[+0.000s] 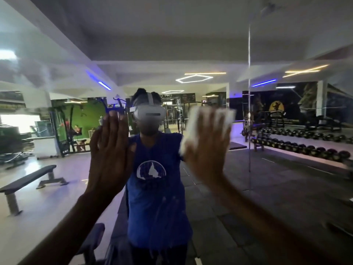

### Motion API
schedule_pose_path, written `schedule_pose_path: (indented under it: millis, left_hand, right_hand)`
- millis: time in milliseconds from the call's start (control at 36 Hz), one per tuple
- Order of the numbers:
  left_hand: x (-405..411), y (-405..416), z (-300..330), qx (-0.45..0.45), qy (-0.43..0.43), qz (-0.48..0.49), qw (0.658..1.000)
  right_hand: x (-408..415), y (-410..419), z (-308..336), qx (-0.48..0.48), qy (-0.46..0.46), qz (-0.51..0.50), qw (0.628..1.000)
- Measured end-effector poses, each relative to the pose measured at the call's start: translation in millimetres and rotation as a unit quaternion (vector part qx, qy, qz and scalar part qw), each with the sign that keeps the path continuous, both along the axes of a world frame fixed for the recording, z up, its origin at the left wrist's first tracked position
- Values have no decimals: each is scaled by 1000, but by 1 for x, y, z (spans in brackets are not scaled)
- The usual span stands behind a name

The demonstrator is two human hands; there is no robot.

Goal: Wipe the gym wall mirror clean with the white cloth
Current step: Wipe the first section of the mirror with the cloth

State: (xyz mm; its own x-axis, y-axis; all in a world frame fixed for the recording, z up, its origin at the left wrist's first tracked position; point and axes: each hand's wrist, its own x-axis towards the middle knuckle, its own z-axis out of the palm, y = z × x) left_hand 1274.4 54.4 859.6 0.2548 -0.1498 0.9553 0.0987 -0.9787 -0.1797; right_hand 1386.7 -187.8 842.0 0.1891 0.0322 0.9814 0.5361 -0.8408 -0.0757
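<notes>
The fingers of the right hand (207,150) are spread nearly straight and pressed flat over the white cloth (193,129), which is pinned against the mirror (267,188) just right of centre in the frame; nothing is curled round it, and the cloth shows as a pale blur above and to the left of the fingers. The fingers of the left hand (112,152) are held straight and close together, left of centre, apparently laid flat on the glass — contact cannot be confirmed — and nothing is held.

Outward from the hands, both forearms are seen rising from the bottom edge. The mirror fills the frame, reflecting a bench (28,180) at lower left and a dumbbell rack (305,146) at right.

Wiping is judged to be under way, not finished: pale streaks and droplets are seen low in the centre (162,213), and a cloudy haze at the upper left (28,73) — 2 areas apparently not yet reached. How clean the rest is cannot be told through the blur.
</notes>
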Motion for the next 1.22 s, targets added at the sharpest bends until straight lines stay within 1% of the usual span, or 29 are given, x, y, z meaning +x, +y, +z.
schedule_pose_path:
  millis: [28,83,111,167,222,306,361,389,417,444,500,556,583,611,639,667,722,778,833,861,889,917,944,972,1000,1056,1083,1139,1222]
  left_hand:
    - [1,-5,-1,-5,-1,3,1000]
    - [3,-14,-3,4,1,13,1000]
    - [3,-17,-3,11,3,19,1000]
    - [2,-20,0,21,12,34,999]
    - [-1,-20,9,26,21,54,998]
    - [-8,-17,25,27,11,81,996]
    - [-11,-17,35,28,1,96,995]
    - [-11,-17,39,32,3,96,995]
    - [-12,-18,43,37,7,96,995]
    - [-11,-19,48,44,10,102,994]
    - [-8,-23,59,55,6,113,992]
    - [-5,-29,72,55,-5,106,993]
    - [-3,-31,78,55,-8,99,994]
    - [0,-32,83,57,-9,95,994]
    - [2,-32,88,62,-11,96,993]
    - [4,-32,91,65,-11,98,993]
    - [6,-29,94,57,-7,98,994]
    - [7,-23,94,49,-1,92,995]
    - [9,-19,93,53,-1,88,995]
    - [10,-18,94,55,0,89,995]
    - [10,-18,94,54,1,89,995]
    - [9,-19,94,54,0,89,995]
    - [9,-19,94,57,-3,91,994]
    - [8,-18,94,63,-5,91,994]
    - [6,-17,94,69,-5,88,994]
    - [3,-13,94,83,-8,82,993]
    - [2,-11,94,89,-10,82,993]
    - [2,-8,95,93,-3,82,992]
    - [1,-7,94,85,2,79,993]
  right_hand:
    - [-9,12,-30,-86,-10,32,996]
    - [-19,13,-66,-244,-26,54,968]
    - [-15,3,-66,-295,-37,61,953]
    - [1,-22,-38,-319,-58,73,943]
    - [19,-53,10,-259,-59,33,964]
    - [41,-100,82,-85,-12,-44,995]
    - [42,-104,106,18,16,-61,998]
    - [38,-95,108,40,16,-68,997]
    - [33,-81,103,37,2,-74,997]
    - [26,-66,91,-5,-15,-65,998]
    - [15,-38,63,-169,-54,-12,984]
    - [12,-31,53,-323,-98,17,941]
    - [14,-35,63,-371,-121,23,920]
    - [18,-42,79,-395,-135,25,909]
    - [23,-51,99,-392,-137,20,910]
    - [28,-62,123,-363,-135,7,922]
    - [39,-88,173,-247,-123,-34,961]
    - [44,-105,205,-95,-71,-68,991]
    - [39,-87,202,33,-28,-73,996]
    - [32,-68,184,58,-26,-79,995]
    - [24,-48,157,36,-34,-77,996]
    - [15,-29,123,-34,-50,-53,997]
    - [8,-13,87,-129,-65,-12,989]
    - [1,-5,55,-216,-79,27,973]
    - [0,-5,33,-278,-87,55,955]
    - [7,-18,24,-338,-111,67,932]
    - [14,-27,33,-342,-119,65,930]
    - [24,-47,61,-299,-118,47,946]
    - [41,-79,102,-151,-86,-4,985]
